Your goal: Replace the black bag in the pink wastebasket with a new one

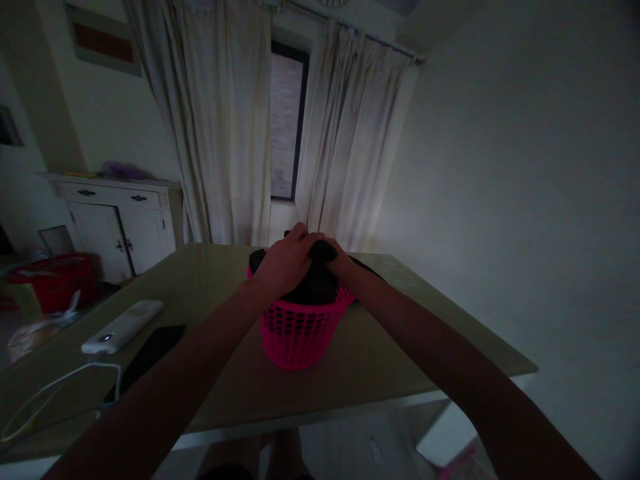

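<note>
The room is seen in weak light, so small details are hard to make out. The far side of the dark clothing [315,283] is hidden behind the hands, and its exact kind cannot be told. The right hand [340,261] is mostly covered by the left hand [286,261] and by the cloth, so whether its fingers are closed cannot be told; only that it is laid against the clothing. The fingers of the left hand are curled down over the top of the cloth and are pressed on it, closed around a fold as far as can be seen.

The clothing is piled in a pink perforated basket [299,333] and rises above its rim. The basket is placed upright near the middle of the olive table [380,360]. Well apart, on the left part of the table, a white power bank [123,327] with a white cable [55,393] is laid, and just beside it a black phone [150,357].
</note>
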Demonstrator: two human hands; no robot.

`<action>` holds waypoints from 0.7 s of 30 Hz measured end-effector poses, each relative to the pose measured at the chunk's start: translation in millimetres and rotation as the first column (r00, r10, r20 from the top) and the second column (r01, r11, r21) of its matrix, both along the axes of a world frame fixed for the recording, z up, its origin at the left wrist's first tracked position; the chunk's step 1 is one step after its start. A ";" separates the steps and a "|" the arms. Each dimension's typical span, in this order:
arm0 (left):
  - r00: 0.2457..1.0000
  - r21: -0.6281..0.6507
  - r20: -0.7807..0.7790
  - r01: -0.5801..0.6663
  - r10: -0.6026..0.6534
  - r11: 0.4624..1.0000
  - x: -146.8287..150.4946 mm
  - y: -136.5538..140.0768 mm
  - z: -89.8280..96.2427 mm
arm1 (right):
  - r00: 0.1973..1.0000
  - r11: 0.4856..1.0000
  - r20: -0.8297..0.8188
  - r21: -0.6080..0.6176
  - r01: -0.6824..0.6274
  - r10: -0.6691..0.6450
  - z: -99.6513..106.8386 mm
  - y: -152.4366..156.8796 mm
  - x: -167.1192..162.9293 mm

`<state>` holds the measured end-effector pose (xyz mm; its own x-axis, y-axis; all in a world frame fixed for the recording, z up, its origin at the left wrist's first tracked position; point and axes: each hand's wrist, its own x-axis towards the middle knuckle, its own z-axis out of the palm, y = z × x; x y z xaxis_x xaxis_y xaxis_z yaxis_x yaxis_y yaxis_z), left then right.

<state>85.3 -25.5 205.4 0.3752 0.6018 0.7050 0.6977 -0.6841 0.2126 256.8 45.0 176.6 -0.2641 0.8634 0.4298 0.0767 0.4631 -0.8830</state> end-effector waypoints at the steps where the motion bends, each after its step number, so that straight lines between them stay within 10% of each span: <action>1: 1.000 0.017 0.027 -0.012 0.012 1.000 -1.1 0.5 1.0 | 0.999 0.998 -0.029 -0.061 -0.023 0.021 1.6 -2.0 0.1; 11: 0.993 -0.051 0.050 -0.103 0.105 0.993 -16.4 20.2 -1.8 | 0.927 0.826 -0.103 -0.425 -0.370 0.362 28.2 -33.8 7.5; 17: 0.956 -0.233 0.261 -0.070 0.131 0.970 -11.9 30.2 -4.6 | 0.946 0.937 0.156 -0.256 -0.238 0.283 19.5 -37.4 7.6; 21: 0.762 -0.498 0.637 0.288 0.119 0.818 -7.0 33.2 -5.7 | 0.937 0.995 0.347 0.095 0.004 -0.037 15.6 -32.2 8.6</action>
